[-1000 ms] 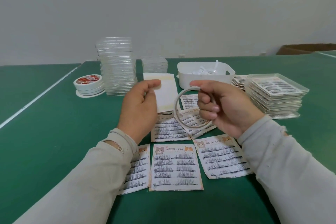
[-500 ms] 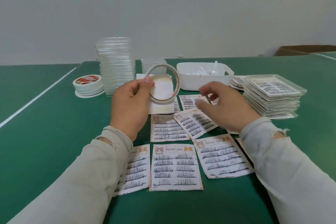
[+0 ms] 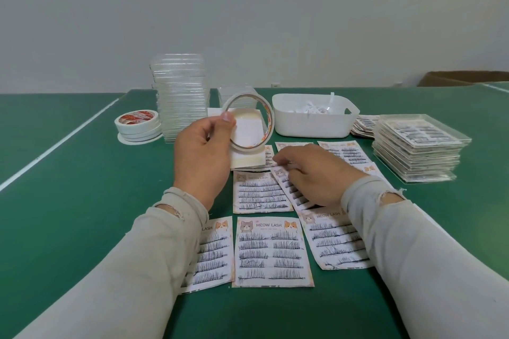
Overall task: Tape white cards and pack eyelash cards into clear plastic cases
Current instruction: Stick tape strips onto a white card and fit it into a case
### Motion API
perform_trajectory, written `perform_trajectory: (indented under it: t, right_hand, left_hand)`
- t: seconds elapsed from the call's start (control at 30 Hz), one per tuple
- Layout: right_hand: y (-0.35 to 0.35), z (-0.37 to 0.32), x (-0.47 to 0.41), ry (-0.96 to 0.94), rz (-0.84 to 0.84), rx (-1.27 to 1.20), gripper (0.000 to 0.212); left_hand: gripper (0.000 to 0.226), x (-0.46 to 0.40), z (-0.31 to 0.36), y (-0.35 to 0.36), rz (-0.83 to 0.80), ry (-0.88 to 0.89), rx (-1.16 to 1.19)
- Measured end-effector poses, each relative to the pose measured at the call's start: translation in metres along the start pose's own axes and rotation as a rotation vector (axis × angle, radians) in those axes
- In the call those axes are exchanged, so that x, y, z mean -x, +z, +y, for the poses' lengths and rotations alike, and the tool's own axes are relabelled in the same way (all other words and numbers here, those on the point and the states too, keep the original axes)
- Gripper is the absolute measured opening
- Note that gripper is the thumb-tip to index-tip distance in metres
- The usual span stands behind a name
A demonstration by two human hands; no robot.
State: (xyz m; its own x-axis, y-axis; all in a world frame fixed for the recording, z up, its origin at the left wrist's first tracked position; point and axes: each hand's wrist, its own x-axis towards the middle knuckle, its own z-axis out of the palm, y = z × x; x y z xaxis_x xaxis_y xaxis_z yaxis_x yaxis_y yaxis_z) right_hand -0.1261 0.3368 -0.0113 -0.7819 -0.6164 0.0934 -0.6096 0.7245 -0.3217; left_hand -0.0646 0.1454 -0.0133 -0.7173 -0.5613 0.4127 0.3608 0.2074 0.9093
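Tape roll [image 3: 268,121] up over white cards [image 3: 246,132], pinched in left hand [image 3: 203,154] grip. Right hand [image 3: 316,173], fingers loose, holds nothing, rests on eyelash card [image 3: 289,187] on tabletop [image 3: 68,215]. Taping step; next probably needs tape end peeled.

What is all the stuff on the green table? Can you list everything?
lash cards: several, white with black lashes, middle of the table
white card: one, behind the ring
tape ring: one, nearly used up, held up
tape rolls: small stack, white and red, far left
empty cases: tall stack, clear, far middle
packed cases: stack, clear, right
tub: one, white, far middle
left hand: holds ring
right hand: on the lash cards
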Motion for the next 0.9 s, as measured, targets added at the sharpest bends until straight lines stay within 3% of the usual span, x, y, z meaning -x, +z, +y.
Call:
perform_trajectory:
  t: [0.4, 0.5, 0.6, 0.67, 0.8, 0.9]
  right_hand:
    - [-0.007, 0.007, 0.007, 0.178, 0.067, -0.008, 0.029]
    - [-0.01, 0.007, 0.007, 0.207, 0.196, -0.043, 0.028]
    - [-0.01, 0.002, 0.006, 0.187, 0.45, -0.501, 0.019]
    - [-0.009, -0.007, 0.007, 0.134, 0.456, -0.845, 0.017]
    - [-0.001, -0.02, 0.008, -0.054, 0.489, -0.873, 0.01]
    - [-0.002, -0.022, 0.009, -0.065, 0.532, -1.002, 0.012]
  left_hand:
    - [0.022, 0.003, 0.003, 0.001, -0.015, -0.005, -0.005]
    - [0.021, 0.005, 0.006, 0.002, -0.045, -0.032, 0.05]
    - [0.019, 0.006, 0.007, 0.002, -0.152, -0.101, 0.092]
    - [0.019, 0.009, 0.006, 0.003, -0.228, -0.086, 0.052]
    - [0.02, 0.012, 0.004, 0.003, -0.354, 0.001, -0.072]
    - [0.016, 0.015, 0.004, 0.004, -0.413, 0.046, -0.131]
